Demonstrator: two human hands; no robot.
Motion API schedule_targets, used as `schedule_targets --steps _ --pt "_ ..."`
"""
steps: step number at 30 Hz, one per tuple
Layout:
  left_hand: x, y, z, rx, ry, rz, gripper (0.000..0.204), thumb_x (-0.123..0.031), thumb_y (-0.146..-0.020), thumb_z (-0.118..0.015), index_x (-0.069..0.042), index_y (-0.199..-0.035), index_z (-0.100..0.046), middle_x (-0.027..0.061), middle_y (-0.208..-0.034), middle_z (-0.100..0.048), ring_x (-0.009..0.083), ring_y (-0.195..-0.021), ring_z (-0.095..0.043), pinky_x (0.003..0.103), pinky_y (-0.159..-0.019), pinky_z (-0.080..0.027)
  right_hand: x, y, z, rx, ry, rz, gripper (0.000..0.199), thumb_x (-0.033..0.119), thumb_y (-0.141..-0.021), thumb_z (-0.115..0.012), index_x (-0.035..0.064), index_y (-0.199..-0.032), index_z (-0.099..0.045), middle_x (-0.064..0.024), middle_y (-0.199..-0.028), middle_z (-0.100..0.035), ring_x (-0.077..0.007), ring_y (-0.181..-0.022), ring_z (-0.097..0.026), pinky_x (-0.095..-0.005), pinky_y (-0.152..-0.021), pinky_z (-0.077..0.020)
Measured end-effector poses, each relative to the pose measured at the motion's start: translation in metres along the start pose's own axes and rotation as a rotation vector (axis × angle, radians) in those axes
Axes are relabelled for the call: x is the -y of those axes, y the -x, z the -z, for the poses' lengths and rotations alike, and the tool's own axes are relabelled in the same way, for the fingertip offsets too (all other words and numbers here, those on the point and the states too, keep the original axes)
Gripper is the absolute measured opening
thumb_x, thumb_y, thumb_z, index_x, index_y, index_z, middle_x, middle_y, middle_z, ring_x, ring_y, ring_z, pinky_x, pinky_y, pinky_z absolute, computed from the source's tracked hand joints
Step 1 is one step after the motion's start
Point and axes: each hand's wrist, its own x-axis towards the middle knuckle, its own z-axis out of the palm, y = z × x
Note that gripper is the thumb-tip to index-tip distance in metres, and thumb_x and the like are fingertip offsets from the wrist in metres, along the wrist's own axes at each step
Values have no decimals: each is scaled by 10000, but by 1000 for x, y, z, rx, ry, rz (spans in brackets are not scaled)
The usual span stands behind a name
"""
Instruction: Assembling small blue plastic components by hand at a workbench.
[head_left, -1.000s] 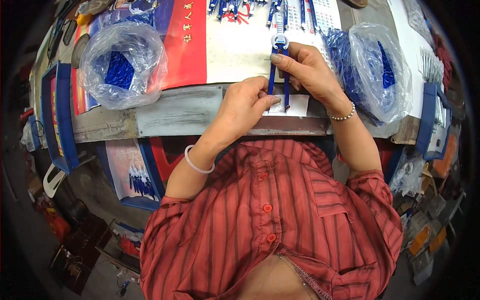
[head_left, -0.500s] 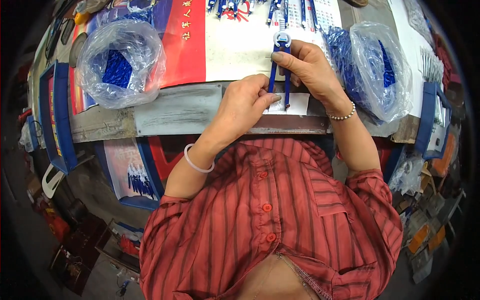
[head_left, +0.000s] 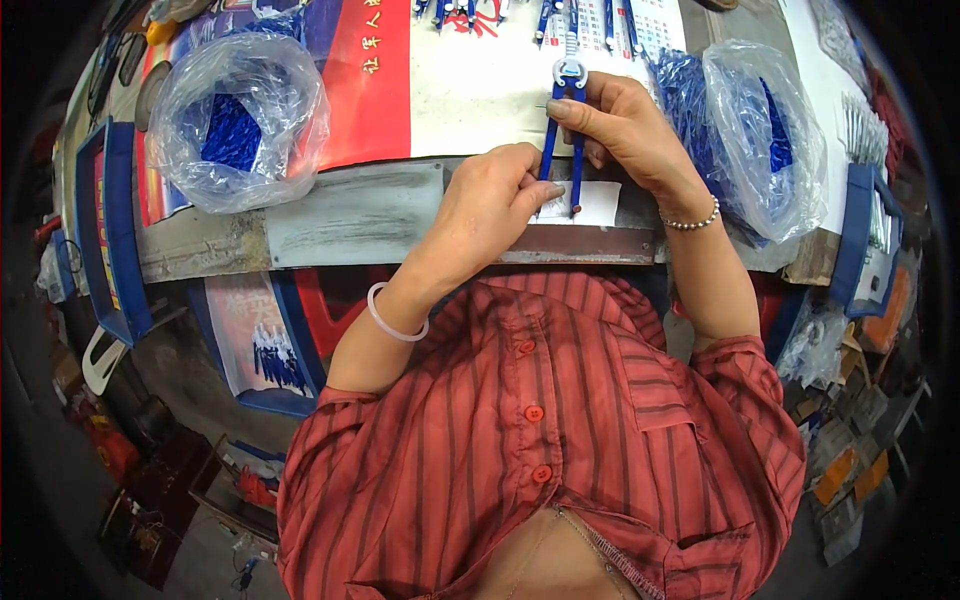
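Observation:
A blue drawing compass [head_left: 577, 170] with a whitish head stands upright before me, its two legs slightly apart and pointing toward me. My right hand [head_left: 630, 135] pinches it just below the head between thumb and fingers. Lower down, the thumb and fingers of my left hand [head_left: 490, 195] close on the tip of the left leg. A thin pin-like bit sticks out to the left by my right thumb. Beneath the leg tips lies a small white paper [head_left: 600, 204] at the table's near edge. My fingers hide parts of both legs.
Open clear plastic bags of blue pieces, one on the left [head_left: 300, 125] and one on the right [head_left: 815, 190], flank my hands. Several blue compasses [head_left: 460, 16] lie at the far side. Blue trays stand left [head_left: 122, 230] and right [head_left: 858, 235]; another tray [head_left: 275, 402] sits below the table.
The compass has tipped or shifted very slightly to the right with my right hand. Both hands keep their grip, and the left has barely moved.

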Motion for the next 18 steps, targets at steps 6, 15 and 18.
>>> schedule_targets --steps 6,15,18 --pt "-3 2 -2 -44 -33 -46 187 -101 -766 -668 27 -776 -532 173 -709 -562 339 -665 -574 408 -592 -435 -8 -1 -1 -23 93 49 342 352 -853 -652 38 -746 -573 19 -584 -499 -31 -440 -448 -198 -385 -358" --pt "-2 3 -3 -77 -32 -81 191 -95 -767 -671 30 -797 -530 183 -718 -568 346 -672 -578 411 -599 -436 -8 1 -3 -33 84 12 298 330 -885 -614 33 -855 -609 15 -672 -551 -16 -454 -441 -168 -398 -340" --pt "-2 4 -2 -72 -55 -82 191 -95 -767 -671 29 -799 -530 186 -725 -572 350 -674 -580 413 -601 -436 -8 1 -5 -58 72 52 284 317 -878 -624 34 -886 -605 8 -693 -567 -13 -452 -439 -161 -398 -342"
